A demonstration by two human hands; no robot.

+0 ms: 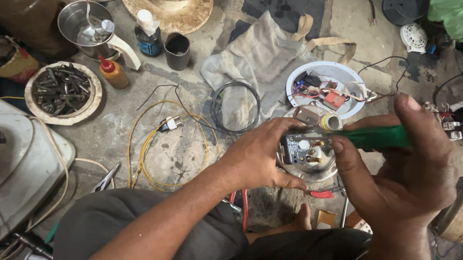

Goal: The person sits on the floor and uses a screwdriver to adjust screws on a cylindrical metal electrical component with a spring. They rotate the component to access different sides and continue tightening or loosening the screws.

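Observation:
My left hand [260,154] grips a small round metal part with a grey switch block [302,151] on top, holding it above my lap. My right hand [405,160] is closed around a green-handled screwdriver [374,137] whose tip points left onto the top of that block. Just behind the part lies a white round bowl [351,73] holding coloured wires and small electrical pieces. A small metal cylinder [328,121] rests beside the bowl's near rim.
On the concrete floor lie a yellow cable loop [147,151], a grey wire coil [236,105], a grey cloth bag [259,55], a dish of screws [61,89], an orange bottle [114,73], a black cup [177,50], pliers [105,179] and a white appliance housing [8,173] at left.

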